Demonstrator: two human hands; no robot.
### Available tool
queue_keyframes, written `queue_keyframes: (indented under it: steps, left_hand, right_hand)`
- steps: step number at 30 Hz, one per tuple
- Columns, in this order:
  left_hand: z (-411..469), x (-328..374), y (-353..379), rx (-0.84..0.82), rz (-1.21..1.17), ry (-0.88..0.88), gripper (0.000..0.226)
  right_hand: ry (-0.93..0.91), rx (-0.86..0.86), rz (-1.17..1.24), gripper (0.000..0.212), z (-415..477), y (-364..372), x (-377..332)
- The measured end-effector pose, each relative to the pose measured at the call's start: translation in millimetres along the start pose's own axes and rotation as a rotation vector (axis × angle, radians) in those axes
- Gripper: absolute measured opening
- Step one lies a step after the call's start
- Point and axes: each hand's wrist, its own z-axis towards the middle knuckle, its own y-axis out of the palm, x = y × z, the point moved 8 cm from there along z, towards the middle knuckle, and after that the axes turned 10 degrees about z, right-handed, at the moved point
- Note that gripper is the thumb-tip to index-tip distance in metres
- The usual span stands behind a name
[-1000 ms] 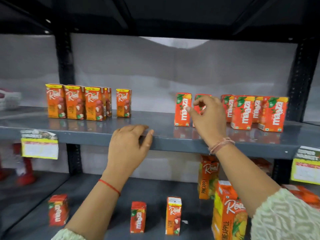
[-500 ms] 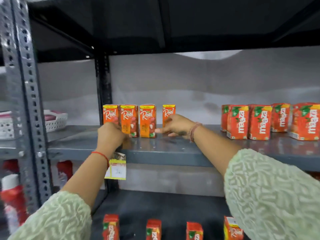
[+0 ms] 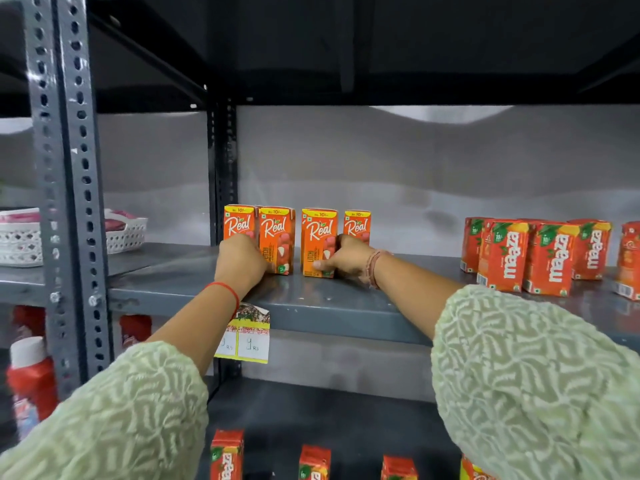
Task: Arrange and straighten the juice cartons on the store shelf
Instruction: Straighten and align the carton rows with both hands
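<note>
— Cartons (image 3: 277,237) marked Real: where are they sitting?
— Four are standing upright in a row at the left end of the grey shelf (image 3: 346,306), just right of the black post (image 3: 225,174). The two on the left are touching; a gap is showing between the second and third (image 3: 318,242), and the fourth (image 3: 357,225) is standing a little further back.
— What are the hands doing?
— The left hand (image 3: 240,259) is curling over the lower part of the first carton (image 3: 239,223), hiding its base. The right hand (image 3: 346,259) is wrapping around the third carton, thumb lying across its front near the bottom, fingers behind its right side.
— And the rest?
— Red Maaza cartons (image 3: 526,258) are standing in a cluster well apart to the right, some turned at slight angles. A price tag (image 3: 247,336) is hanging from the shelf edge below the left wrist. More cartons (image 3: 227,455) are standing on the lower shelf. A white basket (image 3: 128,233) is sitting on the neighbouring shelf at left, beyond the perforated grey upright (image 3: 65,188).
</note>
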Motion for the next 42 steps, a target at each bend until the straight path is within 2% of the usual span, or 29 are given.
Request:
queue_keyframes:
  steps: [5, 9, 13, 17, 19, 22, 24, 31, 37, 42]
  left_hand:
    - [0.1, 6.9, -1.6, 0.030, 0.042, 0.020, 0.028]
    - [-1.6, 18.3, -4.8, 0.024, 0.114, 0.082, 0.033]
    - [-2.1, 27.2, 1.3, -0.059, -0.015, 0.091, 0.020]
    - [0.0, 31.4, 5.6, -0.109, -0.159, 0.096, 0.025]
    - [2.2, 30.6, 7.3, -0.128, -0.192, 0.087, 0.019]
    - [2.0, 34.2, 17.4, -0.219, -0.153, 0.116, 0.043]
    - [1.7, 38.0, 22.5, -0.254, -0.109, 0.156, 0.048]
    - [1.3, 43.2, 18.5, -0.216, -0.074, 0.217, 0.046]
    - [-0.9, 41.6, 29.4, -0.319, -0.241, 0.199, 0.048]
    - [-2.1, 40.6, 24.7, -0.275, -0.246, 0.200, 0.044]
  right_hand:
    - [0.021, 0.045, 0.089, 0.061, -7.0, -30.0, 7.6]
    - [0.012, 0.063, 0.055, 0.067, -11.2, -46.6, 13.0]
    - [0.009, 0.097, 0.011, 0.061, -13.2, -53.5, 15.4]
    - [0.048, 0.096, 0.071, 0.054, -13.2, -55.2, 23.8]
    - [0.055, 0.119, 0.066, 0.053, -11.9, -57.3, 26.0]
    - [0.056, 0.169, 0.016, 0.053, -12.3, -60.3, 25.7]
    - [0.056, 0.198, -0.014, 0.053, -14.7, -62.4, 24.4]
    - [0.044, 0.227, -0.058, 0.050, -19.7, -63.3, 21.6]
    - [0.044, 0.221, -0.052, 0.047, -22.0, -62.8, 21.5]
    - [0.061, 0.215, -0.067, 0.046, -24.2, -63.3, 20.9]
